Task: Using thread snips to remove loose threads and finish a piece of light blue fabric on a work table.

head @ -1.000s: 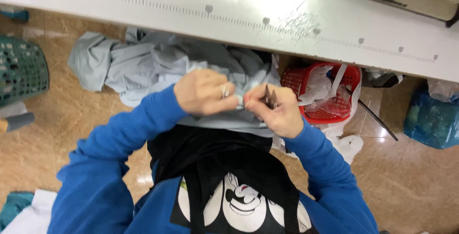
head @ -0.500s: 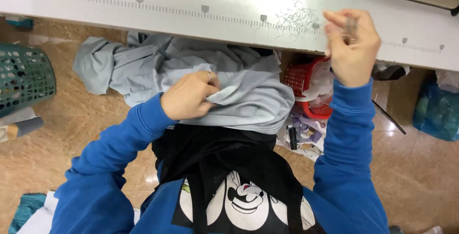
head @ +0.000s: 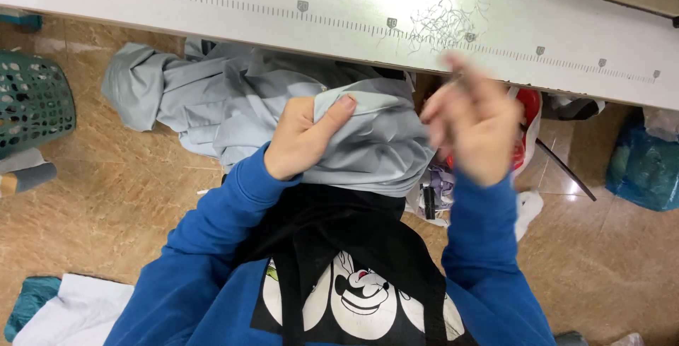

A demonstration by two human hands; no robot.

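Observation:
My left hand (head: 304, 141) grips a fold of pale grey cloth (head: 375, 144) bunched on my lap, thumb pressed on top of it. The rest of the cloth (head: 177, 91) trails off to the left and down to the floor. My right hand (head: 470, 123) is blurred in motion just right of the cloth, below the table edge. Its fingers are curled around a small dark tool (head: 461, 79) that I cannot make out clearly. Both sleeves are blue.
A white table (head: 283, 0) with a printed ruler scale runs across the top, with a heap of cut threads (head: 445, 21) on it. On the tan floor are a green basket (head: 28, 98), a red basket (head: 527, 141), a teal bag (head: 643, 169) and white cloth (head: 78, 314).
My right hand left the cloth, rose to the table edge, and has now come back down toward the cloth. My left hand kept its grip on the grey cloth.

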